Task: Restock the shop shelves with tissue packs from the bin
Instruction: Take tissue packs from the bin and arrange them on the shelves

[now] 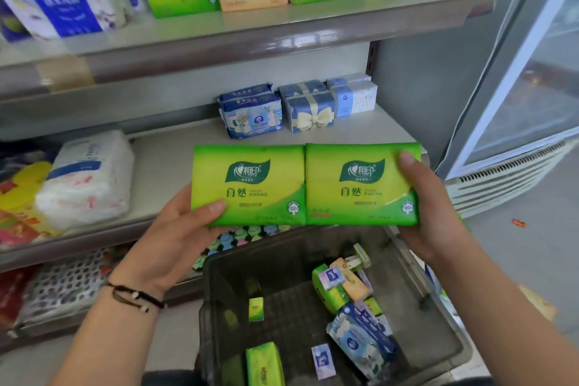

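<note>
Head view: nearest the camera, a dark plastic bin [438, 301] holds loose tissue packs, mostly at its right side. Above it, the left hand [175, 229] grips the left green tissue pack [250, 185], thumb on its front, fingers behind. The right hand [429, 207] clamps the right green tissue pack [360, 185] likewise. Both packs are held side by side, edges touching, in front of the middle shelf [175, 166]. Blue packs [253, 116] stand at its back; the top shelf [344, 19] carries green and orange packs
</note>
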`<state>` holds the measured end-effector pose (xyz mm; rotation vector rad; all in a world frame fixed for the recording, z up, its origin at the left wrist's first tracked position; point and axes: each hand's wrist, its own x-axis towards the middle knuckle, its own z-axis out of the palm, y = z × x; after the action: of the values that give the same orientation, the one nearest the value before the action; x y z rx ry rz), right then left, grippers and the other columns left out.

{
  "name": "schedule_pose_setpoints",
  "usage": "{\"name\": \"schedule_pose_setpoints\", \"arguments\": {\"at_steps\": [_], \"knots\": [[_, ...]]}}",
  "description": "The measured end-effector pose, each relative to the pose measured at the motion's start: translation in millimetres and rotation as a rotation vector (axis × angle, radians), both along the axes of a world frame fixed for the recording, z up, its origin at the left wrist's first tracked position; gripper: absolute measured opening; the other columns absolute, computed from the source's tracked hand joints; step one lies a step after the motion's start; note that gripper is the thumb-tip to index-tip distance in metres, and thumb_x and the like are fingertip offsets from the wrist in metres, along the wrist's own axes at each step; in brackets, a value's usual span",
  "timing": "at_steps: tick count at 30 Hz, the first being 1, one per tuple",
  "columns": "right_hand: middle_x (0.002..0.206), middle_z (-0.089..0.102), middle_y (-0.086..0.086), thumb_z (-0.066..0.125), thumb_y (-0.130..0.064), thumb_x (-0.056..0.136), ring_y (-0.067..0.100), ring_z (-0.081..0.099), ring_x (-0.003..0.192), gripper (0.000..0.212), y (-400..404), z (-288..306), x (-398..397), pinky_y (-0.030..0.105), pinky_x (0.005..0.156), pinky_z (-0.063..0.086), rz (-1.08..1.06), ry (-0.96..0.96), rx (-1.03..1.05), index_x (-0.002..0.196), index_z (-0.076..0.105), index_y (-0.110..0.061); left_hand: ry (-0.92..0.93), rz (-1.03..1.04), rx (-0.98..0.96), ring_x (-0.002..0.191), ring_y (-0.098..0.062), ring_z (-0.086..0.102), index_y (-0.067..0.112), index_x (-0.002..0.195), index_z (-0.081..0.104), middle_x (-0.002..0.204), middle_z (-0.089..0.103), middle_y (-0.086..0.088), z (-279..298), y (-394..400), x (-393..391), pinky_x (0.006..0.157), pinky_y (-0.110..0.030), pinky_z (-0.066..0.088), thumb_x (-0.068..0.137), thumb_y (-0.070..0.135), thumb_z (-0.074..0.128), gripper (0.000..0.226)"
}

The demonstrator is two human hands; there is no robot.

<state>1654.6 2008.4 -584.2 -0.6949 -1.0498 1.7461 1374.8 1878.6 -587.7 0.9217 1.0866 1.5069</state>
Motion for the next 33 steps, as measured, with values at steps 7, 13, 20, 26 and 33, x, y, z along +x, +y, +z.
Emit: {"name": "schedule_pose_setpoints", "arguments": {"at_steps": [7,13,20,26,33], "knots": [[0.112,0.073,0.016,0.055,-0.039,0.083,0.031,0.072,0.099,0.044,5.9,-4.3,-5.9,0.039,0.070,0.060,-0.011,-0.039,-0.052,0.115,0.066,-0.011,0.004,0.004,-0.068,0.121,-0.033,0.062,0.007,0.136,0.051,0.132,0.063,-0.016,0.2,1.7,0.4,0.094,-0.038,0.055,0.057,0.036,0.094,0.094],[0.110,0.075,0.013,0.057,-0.040,0.084,0.029,0.073,0.099,0.046,3.2,-5.9,-9.4,0.037,0.071,0.061,-0.026,-0.095,-0.034,0.118,0.065,-0.010,-0.019,0.005,-0.093,0.122,-0.033,0.061,0.010,0.138,0.050,0.133,0.063,-0.015,-6.6,-0.3,-4.0,0.099,-0.043,0.052,0.055,0.038,0.093,0.097],[0.090,0.076,0.009,0.053,-0.034,0.098,0.016,0.071,0.081,0.027,1.2,-2.5,-9.5,0.020,0.066,0.056,-0.101,-0.380,0.205,0.099,0.070,-0.013,-0.015,0.067,-0.132,0.110,-0.022,0.067,0.013,0.139,0.049,0.133,0.063,-0.013,-8.1,-4.4,-3.0,0.074,-0.021,0.057,0.068,0.051,0.083,0.087],[0.099,0.077,0.007,0.063,-0.040,0.089,0.020,0.074,0.088,0.030,0.7,3.3,-18.3,0.026,0.070,0.059,-0.048,-0.359,0.232,0.106,0.070,-0.016,0.006,0.156,-0.106,0.118,-0.031,0.064,0.008,0.133,0.054,0.126,0.067,-0.015,1.7,-16.0,-14.6,0.094,-0.038,0.055,0.073,0.047,0.082,0.077],[0.104,0.075,0.017,0.076,-0.048,0.071,0.031,0.074,0.092,0.045,3.9,41.7,-32.1,0.037,0.074,0.062,0.075,-0.222,0.189,0.101,0.074,-0.014,0.067,0.155,-0.104,0.106,-0.035,0.069,0.011,0.122,0.063,0.121,0.069,-0.018,31.0,-45.0,-42.1,0.077,-0.037,0.061,0.051,0.028,0.096,0.080]]}}
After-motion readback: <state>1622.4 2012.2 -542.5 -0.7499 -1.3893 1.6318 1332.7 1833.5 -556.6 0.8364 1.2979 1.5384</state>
